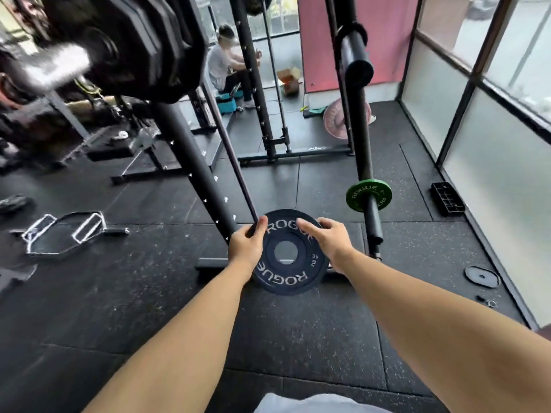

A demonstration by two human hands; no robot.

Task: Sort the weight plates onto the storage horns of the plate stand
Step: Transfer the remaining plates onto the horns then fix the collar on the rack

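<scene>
A small black weight plate (284,275) with white lettering hangs in the air in front of me, its flat face toward the camera. My left hand (247,245) grips its left rim, thumb on the face. My right hand (328,242) holds the right rim, fingers curled over the top edge. To the right, a green plate (357,192) sits on a black horn (374,220) low on an upright. Large black plates (149,46) hang on a horn at the upper left. A small dark plate (481,276) lies flat on the floor at the right.
A black rack upright (193,165) slants down just left of the held plate. A pink plate (335,120) leans at the back. A hex bar (65,231) lies on the floor at left. A person sits at the back. Glass walls close the right side.
</scene>
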